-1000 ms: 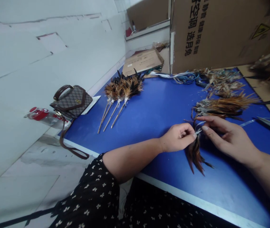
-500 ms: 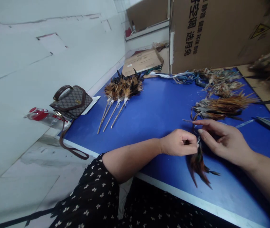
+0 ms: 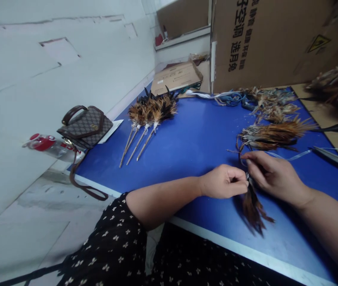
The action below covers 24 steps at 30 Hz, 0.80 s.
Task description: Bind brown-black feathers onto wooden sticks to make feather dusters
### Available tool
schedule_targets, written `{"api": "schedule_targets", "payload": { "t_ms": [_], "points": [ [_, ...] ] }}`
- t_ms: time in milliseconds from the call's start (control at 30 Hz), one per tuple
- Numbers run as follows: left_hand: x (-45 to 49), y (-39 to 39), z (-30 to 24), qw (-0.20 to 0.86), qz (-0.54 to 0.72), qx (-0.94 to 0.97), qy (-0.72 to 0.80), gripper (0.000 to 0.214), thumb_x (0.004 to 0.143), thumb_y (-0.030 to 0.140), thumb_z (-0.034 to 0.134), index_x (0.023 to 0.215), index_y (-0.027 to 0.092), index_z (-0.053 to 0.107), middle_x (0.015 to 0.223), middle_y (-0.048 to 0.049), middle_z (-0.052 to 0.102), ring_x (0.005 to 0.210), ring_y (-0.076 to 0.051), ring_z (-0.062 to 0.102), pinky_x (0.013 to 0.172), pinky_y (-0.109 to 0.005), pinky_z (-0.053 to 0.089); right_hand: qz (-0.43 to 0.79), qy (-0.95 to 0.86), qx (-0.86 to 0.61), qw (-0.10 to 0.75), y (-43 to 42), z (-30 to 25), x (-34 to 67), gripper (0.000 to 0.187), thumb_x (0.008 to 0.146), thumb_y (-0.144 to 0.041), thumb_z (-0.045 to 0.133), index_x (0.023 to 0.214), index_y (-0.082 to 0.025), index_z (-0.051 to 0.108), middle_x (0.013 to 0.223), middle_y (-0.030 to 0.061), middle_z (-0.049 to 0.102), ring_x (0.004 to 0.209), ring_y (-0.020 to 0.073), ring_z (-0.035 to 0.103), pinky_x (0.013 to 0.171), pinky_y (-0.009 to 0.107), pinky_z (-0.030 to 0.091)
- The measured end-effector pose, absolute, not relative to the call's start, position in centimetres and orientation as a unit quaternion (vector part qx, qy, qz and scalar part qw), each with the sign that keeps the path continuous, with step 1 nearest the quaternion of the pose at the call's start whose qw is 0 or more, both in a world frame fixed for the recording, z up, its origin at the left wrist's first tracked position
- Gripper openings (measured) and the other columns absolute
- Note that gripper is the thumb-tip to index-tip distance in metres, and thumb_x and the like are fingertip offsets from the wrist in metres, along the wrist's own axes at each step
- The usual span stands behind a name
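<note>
My left hand (image 3: 225, 182) is closed in a pinch at the white-tied top of a small bunch of feathers (image 3: 254, 210). The dark and reddish-brown feathers hang down from it over the blue table. Just to the right, my right hand (image 3: 279, 176) has thumb and forefinger pinched together on a thin clear strip (image 3: 301, 155). That strip runs behind the hand across the table. Beyond my fingertips lies a larger bunch of brown feathers (image 3: 276, 133). Where the strip meets the feather stems is partly hidden by my fingers.
Several feather dusters on sticks (image 3: 152, 113) lie at the back left. A handbag (image 3: 87, 127) and a bottle (image 3: 54, 147) sit at the left edge. Scissors (image 3: 335, 161) lie at the right, with feather heaps (image 3: 271, 101) and a cardboard box (image 3: 273, 43) behind.
My right thumb and forefinger have closed together, drawing slightly up and left. The small bunch has swung a little beneath my left hand, which keeps its pinch. The whole view has shifted slightly.
</note>
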<state>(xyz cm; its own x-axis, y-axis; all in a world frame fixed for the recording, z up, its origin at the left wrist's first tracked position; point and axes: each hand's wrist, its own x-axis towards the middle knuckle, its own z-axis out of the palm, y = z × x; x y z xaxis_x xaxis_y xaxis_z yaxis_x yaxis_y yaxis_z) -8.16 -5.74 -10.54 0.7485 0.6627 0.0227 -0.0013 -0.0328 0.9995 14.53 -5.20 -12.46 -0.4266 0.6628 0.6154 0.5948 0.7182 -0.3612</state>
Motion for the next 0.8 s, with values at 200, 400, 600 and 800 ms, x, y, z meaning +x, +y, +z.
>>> {"api": "schedule_targets", "payload": {
  "t_ms": [200,400,600,800],
  "points": [
    [-7.8,-5.4,-11.3,0.691,0.333,0.563,0.308,0.033,0.105,0.047,0.062,0.090,0.017,0.062,0.075,0.0020,0.060,0.059,-0.008,0.055,0.058,-0.025,0.041,0.110,-0.789,-0.441,0.414,-5.0,-12.6,15.0,0.025,0.111,-0.037,0.062,0.131,-0.024,0.069,0.103,0.0044,0.082,0.082,0.0174,0.078,0.075,0.028,0.058],
    [-7.3,-3.9,-13.5,0.712,0.377,0.491,0.332,0.034,0.091,0.027,0.084,0.114,0.015,0.063,0.081,0.0004,0.069,0.068,-0.010,0.067,0.065,-0.025,0.049,0.140,-0.779,-0.438,0.426,-5.2,-12.3,14.6,0.025,0.112,-0.040,0.061,0.129,-0.025,0.071,0.103,0.0039,0.080,0.083,0.0165,0.075,0.078,0.028,0.058],
    [-7.9,-3.9,-13.0,0.746,0.286,0.522,0.298,0.028,0.097,0.030,0.078,0.116,0.013,0.066,0.071,0.0000,0.072,0.053,-0.008,0.058,0.059,-0.024,0.043,0.172,-0.775,-0.426,0.434,-5.4,-12.0,14.3,0.025,0.111,-0.040,0.064,0.131,-0.027,0.071,0.107,0.0029,0.081,0.090,0.0178,0.078,0.083,0.029,0.061],
    [-8.2,-4.3,-11.6,0.742,0.280,0.532,0.295,0.045,0.089,0.054,0.087,0.097,0.017,0.063,0.063,0.0024,0.067,0.050,-0.007,0.052,0.054,-0.024,0.037,0.185,-0.788,-0.402,0.428,-5.5,-11.7,13.9,0.025,0.110,-0.040,0.064,0.131,-0.028,0.071,0.111,0.0024,0.083,0.093,0.0188,0.080,0.085,0.029,0.063]
  ]
}}
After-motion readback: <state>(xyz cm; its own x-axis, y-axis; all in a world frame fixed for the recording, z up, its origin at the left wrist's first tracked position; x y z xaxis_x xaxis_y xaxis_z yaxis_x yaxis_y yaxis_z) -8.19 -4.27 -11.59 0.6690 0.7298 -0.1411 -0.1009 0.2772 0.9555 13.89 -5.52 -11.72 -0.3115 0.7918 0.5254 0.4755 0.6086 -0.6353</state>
